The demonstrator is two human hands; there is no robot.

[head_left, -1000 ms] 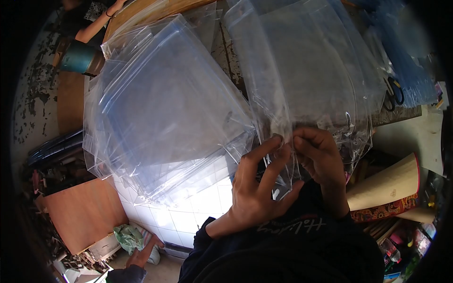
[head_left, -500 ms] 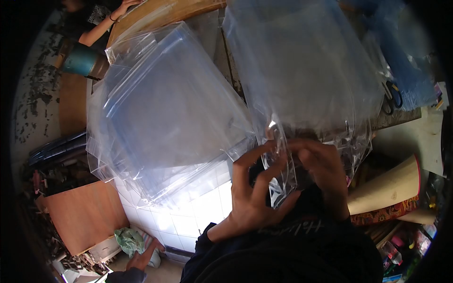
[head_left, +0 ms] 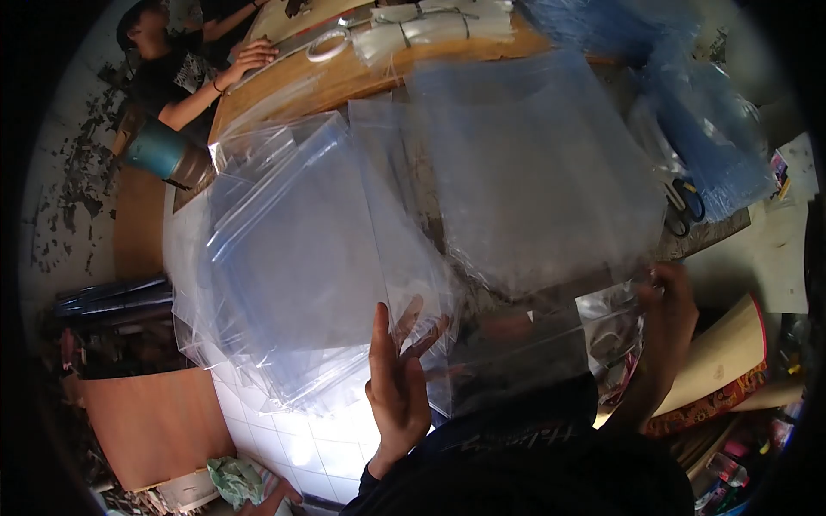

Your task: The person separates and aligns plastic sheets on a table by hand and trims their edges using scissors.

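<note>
A clear plastic sheet (head_left: 516, 365) stretches between my two hands in front of my dark top. My left hand (head_left: 398, 391) has it between its fingers; one finger points up in front of the film and others show through it. My right hand (head_left: 673, 301) pinches the sheet's right edge. Beyond my hands lies a pile of clear plastic sheets (head_left: 551, 172), its near edge crumpled. On the left, a second, fanned-out stack of clear sheets (head_left: 301, 258) lies close to my left hand.
Scissors (head_left: 684, 206) lie right of the pile, beside bluish plastic (head_left: 714, 129). A tape roll (head_left: 329, 45) and a tied plastic bundle (head_left: 430, 30) rest on the wooden table (head_left: 361, 73). Another person (head_left: 185, 82) sits at the far left. A rolled mat (head_left: 718, 361) stands at right.
My hands have moved apart, the right outward and the left slightly left and down, spreading the gathered plastic between them. The view has tilted up, showing more of the table and the other person.
</note>
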